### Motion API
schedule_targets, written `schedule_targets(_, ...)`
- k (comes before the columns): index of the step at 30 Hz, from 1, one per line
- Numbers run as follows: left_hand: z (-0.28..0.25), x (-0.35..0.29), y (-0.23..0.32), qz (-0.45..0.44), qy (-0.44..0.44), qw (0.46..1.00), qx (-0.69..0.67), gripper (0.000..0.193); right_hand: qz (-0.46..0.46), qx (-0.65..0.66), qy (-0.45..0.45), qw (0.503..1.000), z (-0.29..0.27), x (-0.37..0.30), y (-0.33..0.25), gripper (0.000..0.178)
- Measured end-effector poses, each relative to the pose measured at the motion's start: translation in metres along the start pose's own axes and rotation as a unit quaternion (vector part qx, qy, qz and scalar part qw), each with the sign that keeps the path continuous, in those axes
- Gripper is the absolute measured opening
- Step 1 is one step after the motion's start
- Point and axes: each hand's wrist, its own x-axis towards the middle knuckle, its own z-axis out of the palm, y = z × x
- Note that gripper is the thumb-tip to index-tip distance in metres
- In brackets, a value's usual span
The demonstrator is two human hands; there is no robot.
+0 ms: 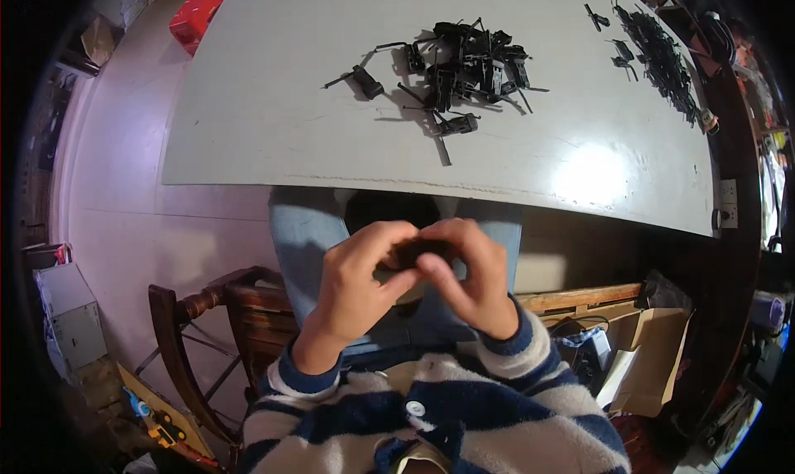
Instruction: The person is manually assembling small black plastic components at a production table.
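Observation:
Both hands are held together over my lap, just off the table's near edge. My left hand (pixel 354 269) and my right hand (pixel 475 267) are closed around a small black part (pixel 411 252); fingers cover most of it, so its shape is unclear. Beyond them on the table lies a loose heap of black plastic parts (pixel 464 70) with small blocky bodies and thin arms sticking out. One such part (pixel 364 81) sits apart at the heap's left, and another (pixel 456 125) lies at its near side.
The grey-white table (pixel 273 118) spans the view ahead. At its far right is a long pile of thin black pieces (pixel 658 60). A red plastic container (pixel 195 20) stands past the left edge. Below are a wooden chair (pixel 195 304) and an open cardboard box (pixel 654 354).

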Motion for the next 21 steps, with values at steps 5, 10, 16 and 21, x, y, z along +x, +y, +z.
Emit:
schedule_targets(5,0.001,0.003,-0.004,0.103,0.008,0.995,-0.015,0.019,0.132,0.317,0.131,0.93,0.018,-0.009,-0.002,0.015)
schedule_targets(10,-0.001,-0.001,-0.003,0.058,0.034,0.993,-0.096,0.011,0.11,0.214,0.074,0.968,0.019,-0.007,0.001,0.02)
schedule_targets(16,-0.008,-0.004,-0.015,0.045,0.035,0.99,-0.128,0.007,-0.108,-0.267,0.2,0.936,-0.009,0.06,0.033,0.018)
schedule_targets(21,-0.01,-0.013,-0.029,-0.056,-0.006,0.967,-0.248,0.021,-0.123,-0.545,0.143,0.817,-0.014,0.102,0.041,0.025)
